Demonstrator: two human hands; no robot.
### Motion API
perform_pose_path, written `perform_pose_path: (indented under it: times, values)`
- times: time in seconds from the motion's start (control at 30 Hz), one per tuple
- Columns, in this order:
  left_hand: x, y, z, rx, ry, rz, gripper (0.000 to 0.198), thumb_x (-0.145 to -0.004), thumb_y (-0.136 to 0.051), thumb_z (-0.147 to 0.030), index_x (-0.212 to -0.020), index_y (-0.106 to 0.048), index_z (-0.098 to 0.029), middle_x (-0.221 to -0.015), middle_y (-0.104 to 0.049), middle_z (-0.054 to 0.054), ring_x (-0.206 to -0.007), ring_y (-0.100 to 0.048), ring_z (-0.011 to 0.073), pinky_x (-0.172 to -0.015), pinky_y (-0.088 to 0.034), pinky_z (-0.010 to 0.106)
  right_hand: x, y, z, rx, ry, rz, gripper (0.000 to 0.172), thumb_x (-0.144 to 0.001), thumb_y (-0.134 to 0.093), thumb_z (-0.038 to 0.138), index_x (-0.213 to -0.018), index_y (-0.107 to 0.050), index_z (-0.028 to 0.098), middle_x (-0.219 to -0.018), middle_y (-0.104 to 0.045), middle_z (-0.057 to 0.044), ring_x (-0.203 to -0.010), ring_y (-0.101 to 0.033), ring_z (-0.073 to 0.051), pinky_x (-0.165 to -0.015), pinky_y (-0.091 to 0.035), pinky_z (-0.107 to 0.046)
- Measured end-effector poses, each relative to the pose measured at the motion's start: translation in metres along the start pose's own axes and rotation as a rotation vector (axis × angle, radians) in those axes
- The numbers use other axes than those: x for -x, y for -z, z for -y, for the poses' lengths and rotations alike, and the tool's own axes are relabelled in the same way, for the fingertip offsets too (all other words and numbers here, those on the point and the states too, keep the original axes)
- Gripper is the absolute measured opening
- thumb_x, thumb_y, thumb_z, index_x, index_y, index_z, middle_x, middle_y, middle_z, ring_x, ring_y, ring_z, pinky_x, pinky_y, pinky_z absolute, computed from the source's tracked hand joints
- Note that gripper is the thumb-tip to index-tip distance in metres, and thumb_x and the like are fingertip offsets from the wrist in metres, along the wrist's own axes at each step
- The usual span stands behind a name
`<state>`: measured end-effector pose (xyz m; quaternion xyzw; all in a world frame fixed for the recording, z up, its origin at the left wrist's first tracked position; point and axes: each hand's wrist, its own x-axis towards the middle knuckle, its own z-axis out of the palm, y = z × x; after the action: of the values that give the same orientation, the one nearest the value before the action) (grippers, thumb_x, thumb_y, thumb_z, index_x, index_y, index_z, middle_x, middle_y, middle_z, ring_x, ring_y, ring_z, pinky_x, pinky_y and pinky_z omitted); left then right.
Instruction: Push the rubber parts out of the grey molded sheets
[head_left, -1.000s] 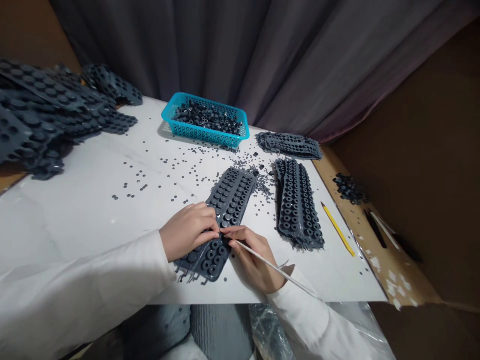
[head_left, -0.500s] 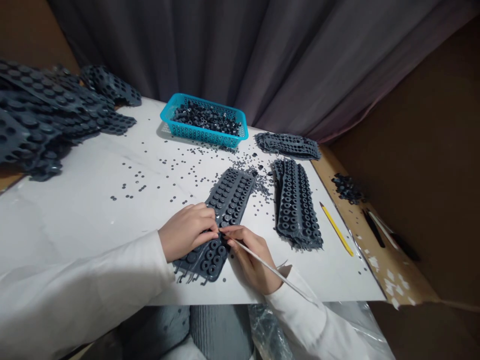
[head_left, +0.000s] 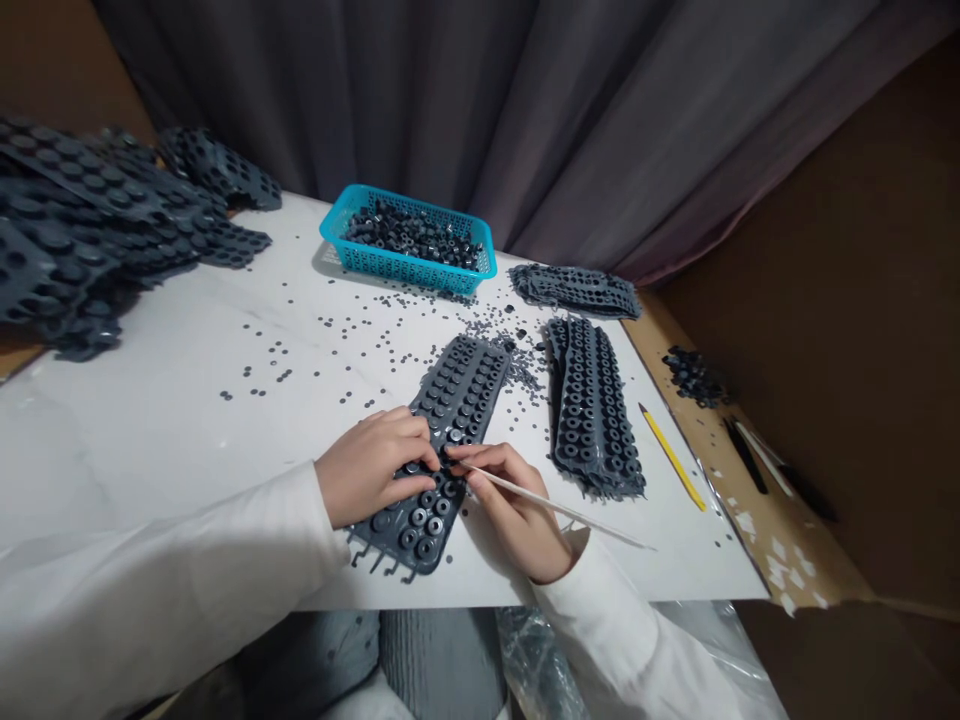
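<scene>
On the glossy white tabletop (head_left: 157,440), the dark grey rubbery sheet studded with rows of round knobs (head_left: 469,385) is laid slantwise, near the front edge, and both hands are set to its lower half. By the left hand (head_left: 379,465) the sheet is covered along its left side, fingers bent, thumb stretched out below them; whether anything is pinched there cannot be told. By the right hand (head_left: 521,515) a thin white stick (head_left: 559,507) is gripped between thumb and fingers, its near end angled out over the wrist, its working tip hidden among the fingertips close beside the left hand. To the right, a stack of similar dark grey knobbed sheets (head_left: 592,410) is seen, flanked by a slim yellow pencil-like tool (head_left: 673,457). Farther back, a bright blue perforated plastic basket (head_left: 409,273) is filled with small dark cylindrical pieces (head_left: 416,238), and tiny dark grey discs (head_left: 525,372) are strewn between basket and sheet. At far left, dark grey knobbed sheeting (head_left: 90,220) is heaped up.
</scene>
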<state>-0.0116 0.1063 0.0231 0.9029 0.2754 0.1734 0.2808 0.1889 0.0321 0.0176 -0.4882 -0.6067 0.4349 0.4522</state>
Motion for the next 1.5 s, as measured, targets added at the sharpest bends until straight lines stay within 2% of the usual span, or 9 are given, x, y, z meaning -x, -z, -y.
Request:
perform_pose_path:
  times: [0.3,0.5,0.97,1.5]
  values:
    - [0.0003,0.0016,0.0001,0.017,-0.015,0.012,0.011,-0.083,-0.058,-0.024,-0.09,-0.065,-0.02,-0.087,-0.057,0.004,-0.084,-0.049,0.02,-0.073,-0.038,0.03,-0.0006,0.0003,0.0012,-0.015,0.042,-0.013,0.005,-0.087,-0.059,0.025,-0.087,-0.061,0.021,-0.098,-0.069,-0.007,-0.095,-0.064,-0.018,-0.083,-0.051,-0.033]
    - [0.0005,0.0019,-0.0007,0.033,-0.012,0.008,0.011,-0.079,-0.059,-0.018,-0.089,-0.064,-0.019,-0.086,-0.056,0.004,-0.084,-0.049,0.0196,-0.073,-0.038,0.03,0.0002,0.0017,0.0046,0.066,0.069,0.099,0.005,-0.086,-0.058,0.024,-0.088,-0.061,0.02,-0.102,-0.069,-0.01,-0.095,-0.065,-0.02,-0.085,-0.05,-0.036]
    - [0.0003,0.0004,0.0022,0.035,-0.031,0.003,0.01,-0.08,-0.06,-0.02,-0.089,-0.065,-0.019,-0.086,-0.057,0.004,-0.085,-0.049,0.0196,-0.073,-0.038,0.029,-0.001,0.0034,0.0067,0.178,0.124,0.114,0.003,-0.085,-0.059,0.02,-0.086,-0.061,0.02,-0.098,-0.07,-0.009,-0.092,-0.065,-0.02,-0.083,-0.051,-0.036]
    - [0.0001,0.0004,0.0031,0.032,-0.042,0.006,0.011,-0.082,-0.059,-0.022,-0.089,-0.066,-0.018,-0.087,-0.057,0.004,-0.086,-0.049,0.0198,-0.074,-0.038,0.03,-0.0005,0.0046,0.0028,0.128,0.099,0.147,0.005,-0.085,-0.059,0.017,-0.089,-0.062,0.021,-0.101,-0.068,-0.008,-0.095,-0.064,-0.02,-0.086,-0.05,-0.037]
